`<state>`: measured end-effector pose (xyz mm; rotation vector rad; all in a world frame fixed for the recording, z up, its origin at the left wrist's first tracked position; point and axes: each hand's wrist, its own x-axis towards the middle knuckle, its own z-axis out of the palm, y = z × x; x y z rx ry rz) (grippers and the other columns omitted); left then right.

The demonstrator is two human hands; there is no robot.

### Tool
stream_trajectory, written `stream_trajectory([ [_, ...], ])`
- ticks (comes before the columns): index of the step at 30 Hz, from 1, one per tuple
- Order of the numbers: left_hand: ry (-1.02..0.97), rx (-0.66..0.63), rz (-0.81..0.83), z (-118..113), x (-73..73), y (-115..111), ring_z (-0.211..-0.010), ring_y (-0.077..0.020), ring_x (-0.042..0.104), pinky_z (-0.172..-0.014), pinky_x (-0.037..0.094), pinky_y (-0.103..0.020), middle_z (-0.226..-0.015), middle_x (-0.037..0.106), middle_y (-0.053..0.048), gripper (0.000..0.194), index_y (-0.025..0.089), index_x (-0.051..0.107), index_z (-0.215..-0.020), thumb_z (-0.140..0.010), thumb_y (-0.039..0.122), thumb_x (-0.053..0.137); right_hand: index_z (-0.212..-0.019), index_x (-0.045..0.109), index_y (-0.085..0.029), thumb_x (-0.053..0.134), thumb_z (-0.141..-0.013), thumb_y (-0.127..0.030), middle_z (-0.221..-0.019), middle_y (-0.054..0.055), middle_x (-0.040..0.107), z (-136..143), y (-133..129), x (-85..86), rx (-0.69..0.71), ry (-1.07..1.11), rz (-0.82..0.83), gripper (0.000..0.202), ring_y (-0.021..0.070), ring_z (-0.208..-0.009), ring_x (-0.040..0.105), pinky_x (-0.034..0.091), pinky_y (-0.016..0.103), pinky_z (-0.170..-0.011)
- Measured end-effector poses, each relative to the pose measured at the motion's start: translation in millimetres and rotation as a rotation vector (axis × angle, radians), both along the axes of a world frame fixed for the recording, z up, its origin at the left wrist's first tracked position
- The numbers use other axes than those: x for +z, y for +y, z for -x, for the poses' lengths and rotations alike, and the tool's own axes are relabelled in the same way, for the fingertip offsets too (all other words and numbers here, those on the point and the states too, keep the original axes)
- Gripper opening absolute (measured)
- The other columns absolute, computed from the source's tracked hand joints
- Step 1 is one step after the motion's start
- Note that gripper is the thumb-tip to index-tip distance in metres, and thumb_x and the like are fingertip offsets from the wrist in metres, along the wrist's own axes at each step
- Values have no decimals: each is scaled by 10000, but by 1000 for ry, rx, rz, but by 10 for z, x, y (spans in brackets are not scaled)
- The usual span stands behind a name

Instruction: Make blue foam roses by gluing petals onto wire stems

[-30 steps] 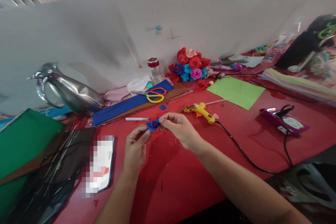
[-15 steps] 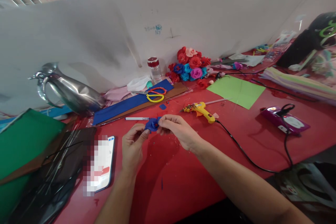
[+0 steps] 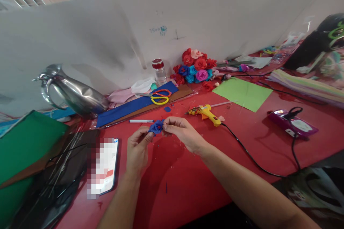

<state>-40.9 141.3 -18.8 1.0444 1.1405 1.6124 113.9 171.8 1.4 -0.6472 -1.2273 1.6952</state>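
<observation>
A small blue paper flower with a red centre is held above the red table. My left hand pinches its left edge between thumb and fingers. On the other side, my right hand grips a petal at the flower's right edge. Just behind the left hand lies a white pen, its right end close to the flower. A yellow glue gun rests on its side to the right of my right hand. Scissors with red and yellow handles lie on a blue paper strip.
Finished paper flowers are bunched by the wall, beside a glass jar. A steel jug stands at the left, with a phone in front. Light green paper and a purple power box with a cord lie at the right.
The flower has turned slightly between my hands, and more of its red centre and petals shows. Both hands keep their grip. The view has shifted very slightly.
</observation>
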Motion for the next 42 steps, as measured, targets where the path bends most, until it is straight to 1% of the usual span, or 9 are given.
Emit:
stream_trajectory([
  [6,-18,-4,-32,-8,-8,9,-603,-119,482,-573,386,-239,-631,620,3,105,222,729,-662,-597,258,802,-662,569,-190,695,-738,-408,-634,-23,575,12,10,-32,48,18,-24,263,112,-617,501,390,275,-668],
  [11,8,22,-55,2,-5,0,-591,-117,475,-577,394,-247,-620,601,9,109,217,723,-657,-591,241,807,-671,577,-190,688,-730,-368,-614,-26,579,5,-4,-17,19,17,19,219,111,-602,504,385,267,-647],
  [14,25,33,-71,4,-4,-4,-603,-113,480,-599,403,-248,-651,609,8,97,213,720,-662,-605,227,798,-668,592,-185,671,-723,-363,-609,-19,595,3,-14,-4,19,0,41,203,110,-589,504,381,265,-634],
  [20,27,45,-91,-15,9,-3,-609,-118,484,-589,411,-246,-647,596,6,101,214,717,-661,-605,230,799,-635,587,-198,716,-665,-339,-578,-42,574,40,-33,8,11,20,43,194,103,-576,491,387,265,-637],
  [25,37,58,-94,-22,23,-6,-596,-124,476,-563,405,-247,-625,583,3,102,217,714,-659,-613,259,796,-597,568,-199,757,-635,-396,-554,-42,570,64,-49,5,39,29,70,276,103,-556,488,388,272,-625],
  [29,2,53,-80,-31,28,-9,-595,-116,466,-565,397,-242,-628,582,9,93,226,720,-658,-606,237,796,-585,564,-189,778,-616,-403,-539,-33,581,62,-53,-1,54,51,97,304,100,-541,495,380,262,-611],
  [35,-29,43,-81,-56,38,-14,-612,-114,472,-580,395,-242,-648,580,12,86,222,719,-665,-617,228,790,-618,588,-185,798,-588,-357,-549,-45,579,49,-35,-17,69,109,176,273,88,-535,491,370,249,-604],
  [38,-13,31,-92,-56,35,-18,-626,-118,487,-596,407,-246,-654,579,12,90,218,715,-678,-626,227,788,-624,577,-189,801,-580,-330,-559,-46,575,45,-26,-31,80,111,186,268,93,-545,500,377,254,-611],
  [42,58,64,-135,-45,11,-27,-654,-132,509,-619,421,-257,-682,588,6,87,222,710,-694,-647,240,781,-628,564,-192,755,-606,-329,-576,-37,595,44,-23,-48,95,102,212,237,93,-541,502,360,247,-592],
])
